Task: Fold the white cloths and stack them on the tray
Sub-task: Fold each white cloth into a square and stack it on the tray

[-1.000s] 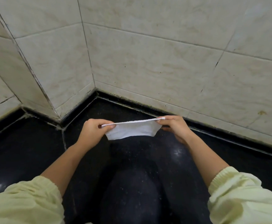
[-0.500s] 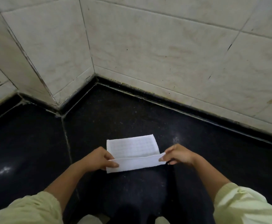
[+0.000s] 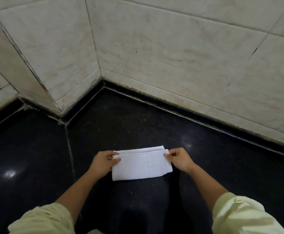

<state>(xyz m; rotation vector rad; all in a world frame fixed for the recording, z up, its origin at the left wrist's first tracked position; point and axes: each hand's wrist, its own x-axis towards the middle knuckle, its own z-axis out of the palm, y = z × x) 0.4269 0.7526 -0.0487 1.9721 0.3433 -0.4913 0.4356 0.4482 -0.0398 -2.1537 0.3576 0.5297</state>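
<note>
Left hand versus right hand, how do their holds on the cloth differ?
The left hand pinches the left end of the white cloth; the right hand pinches its right end. The left hand's thumb lies on top; the right hand's fingertips grip the corner. Both hold the folded layer.

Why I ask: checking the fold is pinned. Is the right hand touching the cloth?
Touching. The head view shows the right hand pinching the cloth at its upper right corner, with no gap between them.

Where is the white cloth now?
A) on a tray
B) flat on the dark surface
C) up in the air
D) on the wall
B: the white cloth lies folded on the dark surface, the left hand and right hand pinching its ends.
</note>
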